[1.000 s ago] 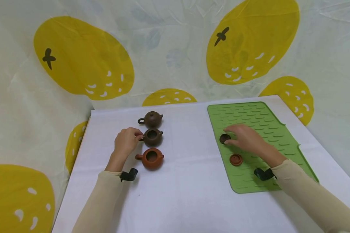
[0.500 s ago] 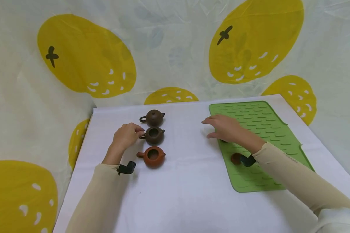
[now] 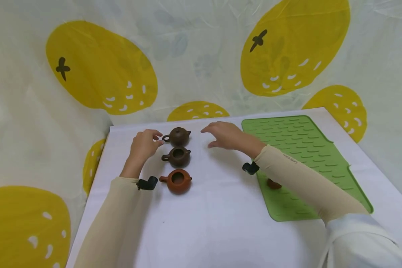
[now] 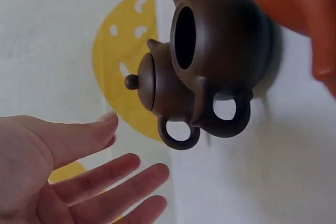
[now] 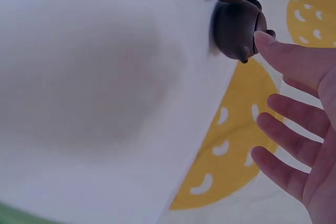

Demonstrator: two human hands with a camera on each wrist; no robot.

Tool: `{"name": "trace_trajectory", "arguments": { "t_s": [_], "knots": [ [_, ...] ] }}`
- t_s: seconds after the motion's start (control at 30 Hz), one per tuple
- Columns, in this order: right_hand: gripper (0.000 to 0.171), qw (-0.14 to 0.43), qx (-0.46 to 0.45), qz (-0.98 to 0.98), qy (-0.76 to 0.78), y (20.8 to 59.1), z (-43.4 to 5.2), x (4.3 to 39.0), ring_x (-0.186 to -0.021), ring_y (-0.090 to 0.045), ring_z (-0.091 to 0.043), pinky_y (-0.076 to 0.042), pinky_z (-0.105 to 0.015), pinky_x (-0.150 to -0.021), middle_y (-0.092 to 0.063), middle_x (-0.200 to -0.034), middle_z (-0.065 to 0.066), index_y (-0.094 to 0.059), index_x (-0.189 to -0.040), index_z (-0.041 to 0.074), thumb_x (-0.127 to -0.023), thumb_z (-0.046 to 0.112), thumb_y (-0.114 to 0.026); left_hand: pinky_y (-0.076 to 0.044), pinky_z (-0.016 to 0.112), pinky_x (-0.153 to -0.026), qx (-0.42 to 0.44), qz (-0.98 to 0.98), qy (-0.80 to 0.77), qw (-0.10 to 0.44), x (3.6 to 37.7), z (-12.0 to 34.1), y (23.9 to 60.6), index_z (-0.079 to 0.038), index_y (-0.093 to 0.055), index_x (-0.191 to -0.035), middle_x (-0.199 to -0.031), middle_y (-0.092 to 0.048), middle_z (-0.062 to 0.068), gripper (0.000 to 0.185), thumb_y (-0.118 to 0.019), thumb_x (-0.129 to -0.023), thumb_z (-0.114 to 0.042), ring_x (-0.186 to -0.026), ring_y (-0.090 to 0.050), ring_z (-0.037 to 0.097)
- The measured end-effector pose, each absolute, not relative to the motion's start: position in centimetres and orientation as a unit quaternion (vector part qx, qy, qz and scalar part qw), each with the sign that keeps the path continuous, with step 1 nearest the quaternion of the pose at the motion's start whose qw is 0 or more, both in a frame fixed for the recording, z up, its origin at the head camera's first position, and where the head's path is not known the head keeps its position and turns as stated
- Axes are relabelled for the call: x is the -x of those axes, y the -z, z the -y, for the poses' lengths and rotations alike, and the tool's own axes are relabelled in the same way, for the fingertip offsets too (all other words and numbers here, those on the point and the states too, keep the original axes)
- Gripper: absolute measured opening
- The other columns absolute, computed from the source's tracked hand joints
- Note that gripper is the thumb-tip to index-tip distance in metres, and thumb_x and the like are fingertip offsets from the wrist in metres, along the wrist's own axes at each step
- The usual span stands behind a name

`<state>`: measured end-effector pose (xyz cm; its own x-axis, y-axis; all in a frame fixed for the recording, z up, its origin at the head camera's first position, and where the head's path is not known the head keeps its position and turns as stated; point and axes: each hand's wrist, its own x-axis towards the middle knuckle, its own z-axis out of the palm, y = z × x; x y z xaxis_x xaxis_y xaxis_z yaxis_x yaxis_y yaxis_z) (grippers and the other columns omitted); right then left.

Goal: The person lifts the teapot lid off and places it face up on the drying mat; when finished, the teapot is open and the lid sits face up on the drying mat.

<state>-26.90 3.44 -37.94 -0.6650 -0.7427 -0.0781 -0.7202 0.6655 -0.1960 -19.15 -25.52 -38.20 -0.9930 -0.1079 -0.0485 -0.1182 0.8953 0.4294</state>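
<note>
The head view shows three pots in a column on the white cloth: the lidded pot (image 3: pixel 179 137) farthest back, then the brown pot (image 3: pixel 181 163) and the orange pot (image 3: pixel 179 187), both with uncovered mouths. It also shows the green mat (image 3: pixel 308 149), with a reddish lid (image 3: pixel 273 184) partly hidden by the right sleeve (image 3: pixel 298 175); the right wrist view catches only a green edge in one corner. The left wrist view shows the lidded pot's knob (image 4: pixel 131 82) and both brown handle loops clearly, but cuts off the orange pot. The left hand (image 3: pixel 144 146) is empty, thumb and fingers apart, just beside the lidded pot's handle. The right hand (image 3: pixel 228 136) is also empty, fingers spread; its thumb overlaps that pot in the right wrist view, yet the head view shows a gap between them.
</note>
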Motion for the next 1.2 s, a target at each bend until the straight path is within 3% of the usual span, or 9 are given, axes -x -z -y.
{"name": "trace_trajectory", "arguments": {
  "t_s": [0.1,0.33,0.7,0.8,1.0,1.2],
  "knots": [
    [0.057,0.08,0.4,-0.909,0.083,38.4,-1.7,27.8,-0.135,-0.058,-0.027,-0.051,-0.046,-0.109,-0.063,-0.144,-0.006,-0.061,-0.141,0.016,-0.09,0.033,-0.079,-0.052,0.053,-0.091,0.074,-0.971,-0.229,0.009,19.9,25.6,38.4,-0.011,-0.071,-0.127,-0.121,-0.075,0.016,0.035,-0.071,-0.095,-0.025,-0.114,-0.065,0.042],
    [0.053,0.077,0.406,-0.905,0.1,39.4,1.5,29.0,-0.13,-0.062,-0.026,-0.052,-0.043,-0.107,-0.065,-0.142,-0.006,-0.061,-0.141,0.015,-0.093,0.032,-0.076,-0.054,0.038,-0.073,0.113,-0.959,-0.259,0.02,21.2,25.8,39.9,-0.01,-0.07,-0.128,-0.119,-0.075,0.015,0.036,-0.071,-0.096,-0.025,-0.086,-0.077,0.027],
    [0.049,0.078,0.399,-0.907,0.112,40.7,4.6,30.2,-0.13,-0.061,-0.025,-0.049,-0.042,-0.112,-0.066,-0.14,-0.007,-0.061,-0.14,0.016,-0.095,0.033,-0.073,-0.054,0.044,-0.076,0.133,-0.961,-0.239,0.033,23.3,25.6,40.4,-0.018,-0.075,-0.123,-0.12,-0.077,0.009,0.032,-0.072,-0.093,-0.03,-0.105,-0.07,0.033],
    [0.05,0.07,0.404,-0.904,0.118,41.0,5.3,30.3,-0.128,-0.062,-0.024,-0.048,-0.041,-0.112,-0.066,-0.139,-0.005,-0.061,-0.139,0.016,-0.094,0.034,-0.074,-0.05,0.038,-0.067,0.14,-0.961,-0.237,0.037,23.7,25.6,40.5,-0.02,-0.076,-0.121,-0.116,-0.078,0.006,0.031,-0.072,-0.092,-0.03,-0.095,-0.071,0.03],
    [0.049,0.064,0.416,-0.898,0.125,41.8,6.5,30.2,-0.131,-0.061,-0.022,-0.048,-0.04,-0.113,-0.065,-0.141,-0.003,-0.062,-0.141,0.019,-0.095,0.033,-0.073,-0.044,0.028,-0.052,0.143,-0.957,-0.249,0.041,24.5,25.9,41.5,-0.019,-0.079,-0.115,-0.106,-0.081,0.006,0.025,-0.074,-0.091,-0.028,-0.059,-0.066,0.016],
    [0.048,0.047,0.426,-0.897,0.112,42.5,6.9,30.0,-0.13,-0.061,-0.022,-0.049,-0.04,-0.111,-0.066,-0.14,-0.004,-0.061,-0.142,0.022,-0.096,0.031,-0.071,-0.043,0.027,-0.056,0.138,-0.956,-0.257,0.015,24.7,25.8,42.3,-0.017,-0.082,-0.106,-0.086,-0.08,0.009,0.017,-0.074,-0.092,-0.024,-0.063,-0.066,0.015]
  ]
}}
